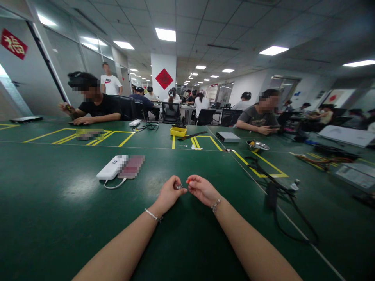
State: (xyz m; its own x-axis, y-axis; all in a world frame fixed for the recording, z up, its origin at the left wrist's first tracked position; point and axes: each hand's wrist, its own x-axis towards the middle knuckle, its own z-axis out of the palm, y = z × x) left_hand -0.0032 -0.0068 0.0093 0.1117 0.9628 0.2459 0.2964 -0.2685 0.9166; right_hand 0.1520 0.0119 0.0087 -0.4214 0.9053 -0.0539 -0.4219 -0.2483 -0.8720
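Note:
My left hand [170, 192] rests on the green table [52, 218], fingers curled and pinched round a small shiny metal part [179, 186]. My right hand [201, 189] lies just to its right, fingertips almost touching the left, pinched on a tiny orange piece [190, 180]. Both wrists wear thin silver bracelets. What the two small pieces are is too small to tell.
A white power bank [110, 168] with a cable lies to the front left. A black cable and adapter [271, 195] run at the right. Farther off stand a yellow parts box [178, 131], a grey box [227, 137] and a metal dish [257, 145]. Two people sit across the table.

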